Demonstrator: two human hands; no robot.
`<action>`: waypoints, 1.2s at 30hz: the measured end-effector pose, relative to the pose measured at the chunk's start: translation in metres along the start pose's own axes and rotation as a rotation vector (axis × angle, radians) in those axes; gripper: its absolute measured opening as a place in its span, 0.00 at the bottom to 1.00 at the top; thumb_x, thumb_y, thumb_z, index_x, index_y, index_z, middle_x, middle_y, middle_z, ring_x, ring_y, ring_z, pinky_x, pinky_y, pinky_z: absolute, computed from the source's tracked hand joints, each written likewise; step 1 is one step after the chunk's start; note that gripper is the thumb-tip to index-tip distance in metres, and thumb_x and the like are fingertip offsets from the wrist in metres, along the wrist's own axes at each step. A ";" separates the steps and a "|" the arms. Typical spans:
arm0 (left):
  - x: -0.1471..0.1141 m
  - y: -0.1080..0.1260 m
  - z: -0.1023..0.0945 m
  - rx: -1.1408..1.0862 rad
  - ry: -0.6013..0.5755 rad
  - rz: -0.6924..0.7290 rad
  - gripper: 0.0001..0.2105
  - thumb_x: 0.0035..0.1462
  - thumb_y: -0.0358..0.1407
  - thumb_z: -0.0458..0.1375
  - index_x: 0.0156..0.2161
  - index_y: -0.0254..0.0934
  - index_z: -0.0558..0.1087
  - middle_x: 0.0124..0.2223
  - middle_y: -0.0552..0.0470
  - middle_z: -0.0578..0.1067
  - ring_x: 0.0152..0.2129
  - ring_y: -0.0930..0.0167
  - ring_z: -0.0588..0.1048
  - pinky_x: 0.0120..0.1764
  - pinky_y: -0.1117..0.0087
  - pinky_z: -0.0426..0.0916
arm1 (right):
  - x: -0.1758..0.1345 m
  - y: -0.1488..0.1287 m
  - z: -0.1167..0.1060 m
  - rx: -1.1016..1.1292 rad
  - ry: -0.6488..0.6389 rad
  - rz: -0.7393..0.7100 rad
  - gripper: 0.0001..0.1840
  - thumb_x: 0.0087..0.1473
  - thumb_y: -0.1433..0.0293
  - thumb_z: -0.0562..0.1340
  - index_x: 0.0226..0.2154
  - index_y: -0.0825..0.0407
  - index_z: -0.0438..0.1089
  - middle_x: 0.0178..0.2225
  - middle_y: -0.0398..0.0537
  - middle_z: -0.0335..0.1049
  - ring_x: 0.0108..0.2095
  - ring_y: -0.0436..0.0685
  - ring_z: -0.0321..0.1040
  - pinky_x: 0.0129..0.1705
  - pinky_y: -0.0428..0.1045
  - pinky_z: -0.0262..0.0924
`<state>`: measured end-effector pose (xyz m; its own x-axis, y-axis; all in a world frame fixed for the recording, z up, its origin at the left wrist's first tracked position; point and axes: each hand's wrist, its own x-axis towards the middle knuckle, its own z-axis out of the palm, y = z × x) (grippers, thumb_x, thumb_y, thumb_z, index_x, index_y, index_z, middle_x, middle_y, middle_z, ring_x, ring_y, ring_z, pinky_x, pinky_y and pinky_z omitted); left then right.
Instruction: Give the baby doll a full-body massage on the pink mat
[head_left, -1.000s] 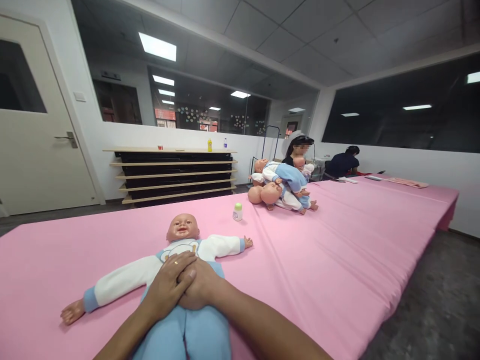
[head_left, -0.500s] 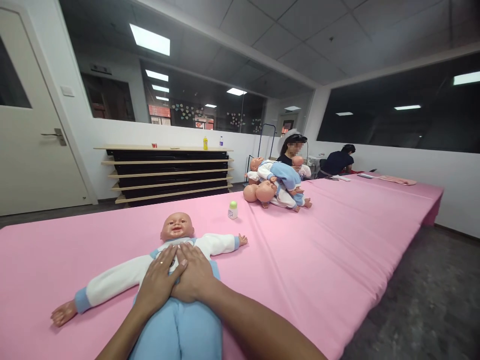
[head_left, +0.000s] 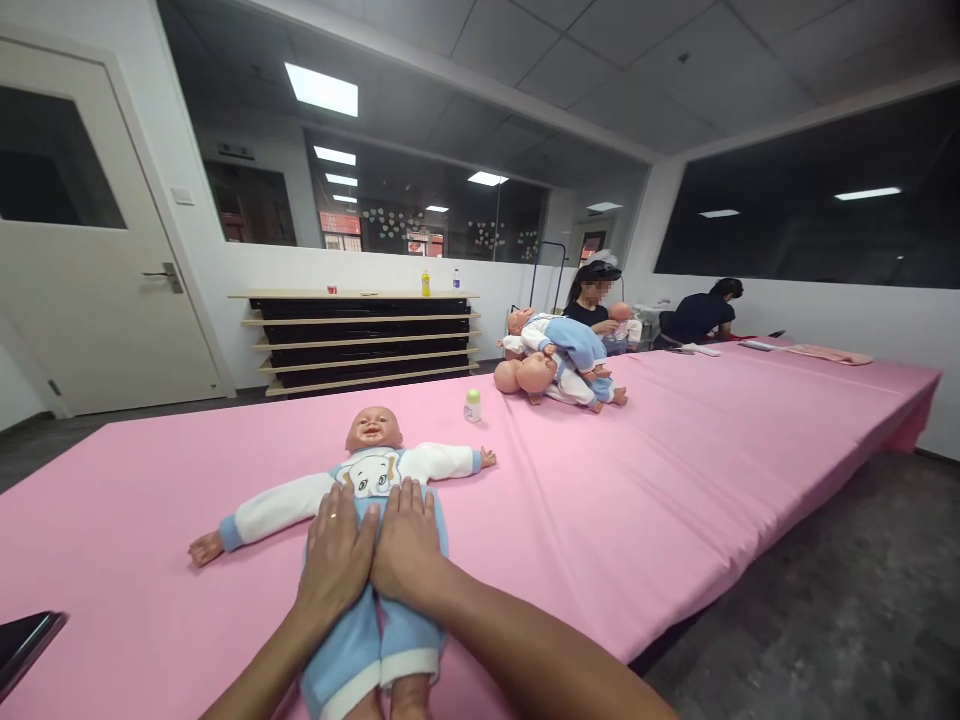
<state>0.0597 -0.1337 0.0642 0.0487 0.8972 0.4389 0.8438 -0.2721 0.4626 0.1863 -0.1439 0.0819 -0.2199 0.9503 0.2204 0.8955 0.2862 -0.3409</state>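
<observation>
A baby doll (head_left: 373, 468) lies on its back on the pink-covered table (head_left: 570, 520), arms spread, dressed in a white top with a cartoon face and light blue trousers. My left hand (head_left: 335, 550) rests flat on the doll's left-of-view belly side, fingers stretched toward its chest. Beside it, my right hand (head_left: 409, 540) lies palm down on the belly and trouser waist, fingers extended. Both hands are open and hold nothing. A small white bottle with a green cap (head_left: 472, 406) stands beyond the doll's outstretched arm.
Several dolls lie piled (head_left: 562, 360) farther along the table. A dark phone-like object (head_left: 28, 640) is at the lower left. One person (head_left: 596, 300) sits behind the pile with a doll; another person (head_left: 701, 318) bends over farther right. Stacked boards (head_left: 367, 335) stand by the wall.
Both hands have slid down from the doll's chest to its belly, uncovering the cartoon face. The view has pulled back, bringing the doll's lower legs and the dark object into sight.
</observation>
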 end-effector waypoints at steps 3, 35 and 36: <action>0.001 0.002 -0.018 -0.107 0.012 0.188 0.30 0.64 0.45 0.44 0.68 0.38 0.47 0.71 0.47 0.46 0.67 0.62 0.44 0.66 0.51 0.45 | 0.005 0.001 -0.015 0.005 0.115 -0.179 0.43 0.55 0.63 0.54 0.67 0.64 0.40 0.69 0.64 0.34 0.69 0.68 0.29 0.67 0.67 0.26; 0.000 0.006 0.005 0.092 -0.116 -0.293 0.41 0.61 0.54 0.41 0.66 0.19 0.47 0.68 0.27 0.48 0.66 0.51 0.47 0.62 0.46 0.46 | -0.006 0.000 0.005 -0.050 -0.049 0.101 0.42 0.56 0.65 0.51 0.65 0.73 0.39 0.68 0.72 0.31 0.69 0.73 0.25 0.66 0.66 0.24; -0.008 0.009 -0.001 0.061 -0.077 -0.217 0.39 0.62 0.53 0.41 0.67 0.22 0.46 0.69 0.30 0.46 0.67 0.53 0.45 0.63 0.47 0.44 | -0.013 0.000 0.001 -0.041 -0.034 0.042 0.41 0.56 0.65 0.51 0.66 0.72 0.39 0.68 0.71 0.31 0.69 0.72 0.26 0.66 0.66 0.25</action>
<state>0.0661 -0.1441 0.0655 -0.0988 0.9570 0.2728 0.8693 -0.0503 0.4916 0.1884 -0.1565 0.0778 -0.1944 0.9652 0.1751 0.9192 0.2416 -0.3111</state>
